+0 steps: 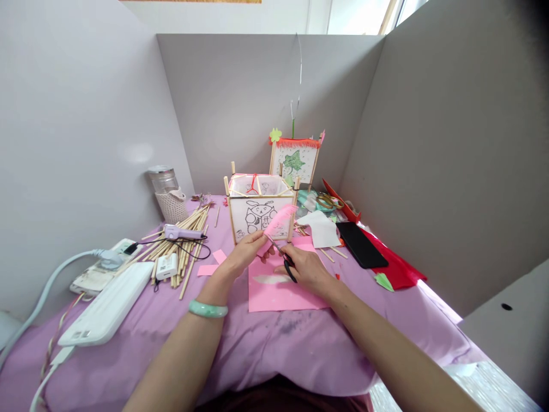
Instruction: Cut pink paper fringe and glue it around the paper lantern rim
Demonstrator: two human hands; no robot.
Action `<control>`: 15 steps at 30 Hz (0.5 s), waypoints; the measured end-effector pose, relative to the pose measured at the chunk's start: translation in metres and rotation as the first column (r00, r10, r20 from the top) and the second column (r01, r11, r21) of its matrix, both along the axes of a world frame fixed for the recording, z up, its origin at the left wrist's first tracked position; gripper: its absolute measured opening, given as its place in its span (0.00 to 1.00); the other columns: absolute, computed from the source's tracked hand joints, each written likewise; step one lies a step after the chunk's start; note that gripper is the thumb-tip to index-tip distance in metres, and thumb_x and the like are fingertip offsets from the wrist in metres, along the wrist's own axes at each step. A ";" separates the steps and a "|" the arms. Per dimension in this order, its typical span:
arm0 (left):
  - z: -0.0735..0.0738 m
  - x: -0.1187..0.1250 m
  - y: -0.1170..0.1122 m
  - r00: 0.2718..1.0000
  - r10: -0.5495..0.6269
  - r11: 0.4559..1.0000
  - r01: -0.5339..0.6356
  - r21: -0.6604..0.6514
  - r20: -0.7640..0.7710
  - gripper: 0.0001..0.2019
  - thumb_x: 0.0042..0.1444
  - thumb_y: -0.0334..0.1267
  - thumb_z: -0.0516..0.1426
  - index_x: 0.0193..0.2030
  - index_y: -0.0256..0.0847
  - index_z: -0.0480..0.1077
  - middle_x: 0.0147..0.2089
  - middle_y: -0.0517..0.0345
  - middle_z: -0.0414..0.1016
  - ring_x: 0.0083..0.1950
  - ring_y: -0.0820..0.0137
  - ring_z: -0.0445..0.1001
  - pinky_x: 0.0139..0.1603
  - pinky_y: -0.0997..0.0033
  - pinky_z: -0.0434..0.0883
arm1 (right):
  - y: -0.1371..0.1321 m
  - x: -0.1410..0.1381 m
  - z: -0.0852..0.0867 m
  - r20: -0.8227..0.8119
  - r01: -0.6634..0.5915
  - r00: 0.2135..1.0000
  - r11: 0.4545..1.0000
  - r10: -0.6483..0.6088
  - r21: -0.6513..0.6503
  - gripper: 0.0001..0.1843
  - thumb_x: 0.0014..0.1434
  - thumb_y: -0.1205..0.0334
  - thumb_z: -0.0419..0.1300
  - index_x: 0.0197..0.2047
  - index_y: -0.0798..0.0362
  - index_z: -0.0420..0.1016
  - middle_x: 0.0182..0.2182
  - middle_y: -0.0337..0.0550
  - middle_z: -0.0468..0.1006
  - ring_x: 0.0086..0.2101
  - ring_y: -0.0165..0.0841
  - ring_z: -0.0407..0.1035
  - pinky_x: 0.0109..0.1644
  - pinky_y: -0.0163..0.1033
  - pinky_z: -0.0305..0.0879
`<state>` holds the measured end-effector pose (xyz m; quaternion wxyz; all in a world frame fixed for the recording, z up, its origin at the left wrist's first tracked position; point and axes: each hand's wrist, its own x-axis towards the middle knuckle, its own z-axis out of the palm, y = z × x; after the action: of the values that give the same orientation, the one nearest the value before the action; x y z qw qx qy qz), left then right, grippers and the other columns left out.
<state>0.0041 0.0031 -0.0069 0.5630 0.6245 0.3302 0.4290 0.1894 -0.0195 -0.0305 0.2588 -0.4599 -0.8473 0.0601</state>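
Observation:
My left hand (251, 250) pinches a pink paper strip (281, 220), whose far part is cut into a fringe. In my right hand (302, 266) is a pair of scissors (288, 262) with black handles, its blades at the strip's edge close to my left fingers. Beneath both hands lies a pink paper sheet (274, 300) with a whitish patch. Just behind stands a square lantern frame (261, 214) of wooden sticks and white panels, a rabbit drawn on its front. Part of that front is covered by the strip and my left hand.
Wooden sticks (195, 229), a lilac glue gun (184, 232) and a white power bank (109, 303) lie left. A second lantern (295, 160) stands behind. To the right are a black phone (361, 245) and red fabric (394, 263). Grey partitions (266, 86) enclose the table.

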 end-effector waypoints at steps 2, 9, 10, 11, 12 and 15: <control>0.000 0.000 0.000 1.000 -0.003 1.000 0.003 0.001 0.000 0.13 0.55 0.45 0.54 0.32 0.36 0.66 0.29 0.56 0.71 0.28 0.73 0.68 0.27 0.72 0.66 | 0.000 0.000 0.000 0.004 0.004 1.000 1.000 -0.004 0.003 0.15 0.56 0.52 0.61 0.41 0.53 0.68 0.32 0.40 0.75 0.30 0.31 0.69 0.31 0.32 0.55; 0.000 0.000 0.000 1.000 -0.005 1.000 0.005 -0.006 0.020 0.13 0.56 0.45 0.54 0.32 0.35 0.66 0.30 0.54 0.71 0.29 0.72 0.69 0.27 0.72 0.66 | -0.002 0.000 0.001 0.041 0.051 0.998 0.998 -0.053 0.041 0.15 0.56 0.51 0.60 0.39 0.53 0.69 0.31 0.41 0.77 0.30 0.32 0.71 0.30 0.32 0.53; 0.000 0.000 0.000 1.000 -0.008 1.000 0.008 -0.007 0.023 0.13 0.56 0.45 0.54 0.32 0.35 0.66 0.30 0.54 0.71 0.29 0.72 0.69 0.27 0.72 0.66 | -0.003 -0.001 0.001 0.039 0.055 0.998 0.998 -0.056 0.044 0.15 0.56 0.51 0.60 0.39 0.53 0.69 0.31 0.41 0.77 0.30 0.32 0.71 0.30 0.32 0.53; 0.000 0.000 0.000 1.000 -0.009 1.000 0.009 -0.009 0.025 0.13 0.56 0.46 0.54 0.32 0.35 0.66 0.30 0.54 0.71 0.29 0.72 0.69 0.27 0.72 0.66 | -0.003 -0.001 0.001 0.037 0.059 0.997 0.997 -0.061 0.047 0.15 0.56 0.50 0.60 0.39 0.53 0.69 0.30 0.40 0.77 0.30 0.32 0.71 0.30 0.32 0.53; 0.001 0.000 0.000 1.000 -0.008 1.000 0.008 -0.012 0.025 0.13 0.56 0.46 0.54 0.32 0.35 0.66 0.30 0.54 0.71 0.29 0.72 0.69 0.27 0.72 0.66 | -0.003 -0.001 0.002 0.037 0.065 0.997 0.997 -0.066 0.048 0.15 0.56 0.50 0.61 0.39 0.53 0.69 0.30 0.40 0.76 0.30 0.32 0.71 0.30 0.32 0.53; 0.002 0.000 -0.002 1.000 -0.013 1.000 0.012 -0.020 -0.001 0.13 0.56 0.45 0.54 0.33 0.35 0.66 0.29 0.55 0.71 0.28 0.73 0.69 0.27 0.72 0.66 | -0.002 0.000 0.001 0.039 0.076 0.996 0.996 -0.078 0.043 0.17 0.54 0.49 0.62 0.40 0.52 0.69 0.31 0.40 0.76 0.29 0.31 0.70 0.30 0.32 0.53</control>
<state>0.0042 0.0008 -0.0044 0.5717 0.6211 0.3307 0.4219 0.1889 -0.0213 -0.0297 0.2531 -0.4880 -0.8350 0.0230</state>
